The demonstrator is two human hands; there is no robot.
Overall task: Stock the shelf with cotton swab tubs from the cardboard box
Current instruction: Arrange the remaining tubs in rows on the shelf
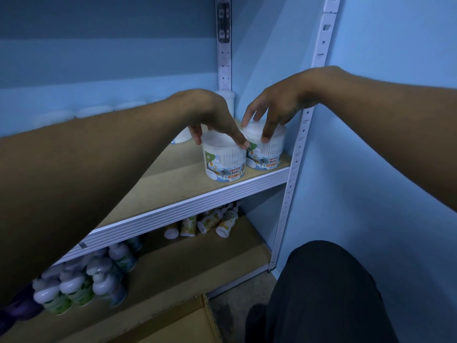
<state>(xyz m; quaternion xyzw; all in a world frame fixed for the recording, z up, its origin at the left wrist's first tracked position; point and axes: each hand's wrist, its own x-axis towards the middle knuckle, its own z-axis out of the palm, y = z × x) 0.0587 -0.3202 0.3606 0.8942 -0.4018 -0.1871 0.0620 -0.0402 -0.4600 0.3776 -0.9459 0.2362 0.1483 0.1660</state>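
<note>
left hand (210, 115): thumb and fingertips pinch the lid rim of a round clear plastic cotton-bud tub (224, 157) | right hand (277, 105): spread fingertips rest on the neighbouring tub (267, 149), grip unclear | both tubs upright, touching, at front right of the tan board shelf (173, 184) | brown cardboard box (188, 323) on floor below

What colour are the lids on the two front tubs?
White, on both the left tub and right tub; head view.

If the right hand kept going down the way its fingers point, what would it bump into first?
Probably the lid of the right cotton bud tub. The right hand hangs just above it, fingers pointing down and seemingly already brushing the top. The left hand grips the neighbouring tub.
</note>
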